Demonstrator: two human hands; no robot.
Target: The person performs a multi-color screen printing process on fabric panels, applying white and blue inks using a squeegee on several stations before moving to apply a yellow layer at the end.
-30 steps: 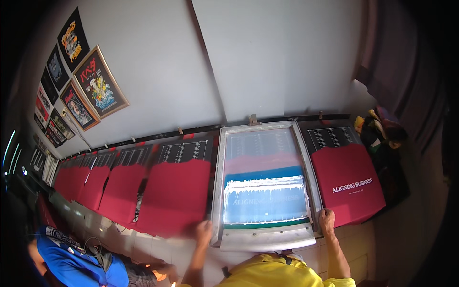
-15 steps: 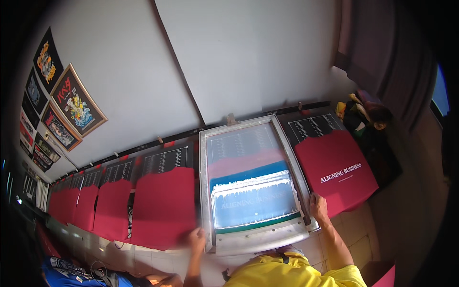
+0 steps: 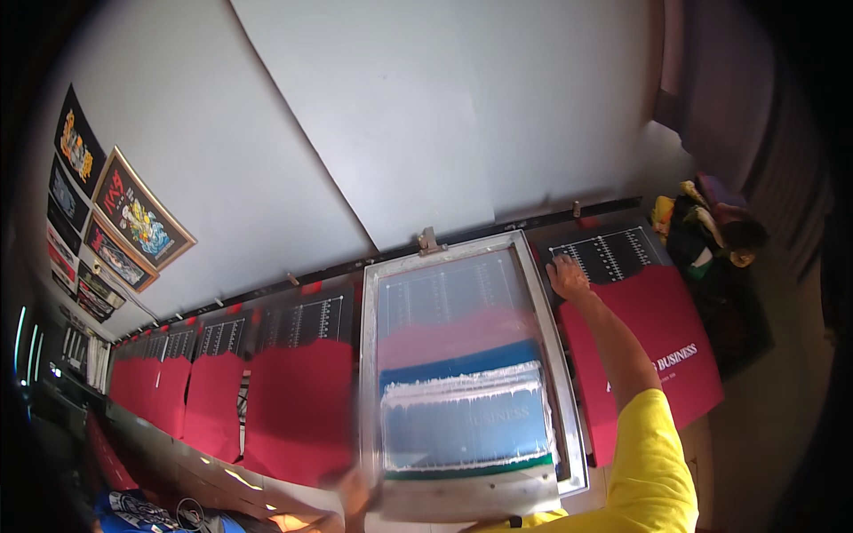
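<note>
A silk-screen frame (image 3: 564, 404) with metal sides lies over a board and a red garment, which show through its mesh. White ink (image 3: 462, 384) runs in a band across the blue stencil area. At the near end rests a squeegee (image 3: 471, 499) with a wide metal holder and green blade. My right hand (image 3: 569, 277) is beside the frame's far right side, over the black board's edge, fingers apart and holding nothing visible. Smeared by motion, my left hand (image 3: 355, 490) is by the frame's near left corner; its grip cannot be made out.
A red garment with white lettering (image 3: 657, 311) lies on the right-hand board. Several red garments (image 3: 298, 409) on boards line up leftward. A clamp (image 3: 430, 240) stands at the frame's far edge. Cloths (image 3: 711, 222) are heaped far right. A person in blue (image 3: 147, 513) is at lower left.
My right hand has left the frame's near right corner and reached forward along its right side. My left hand has shifted slightly down. The view has tilted a little; the squeegee stays at the near end.
</note>
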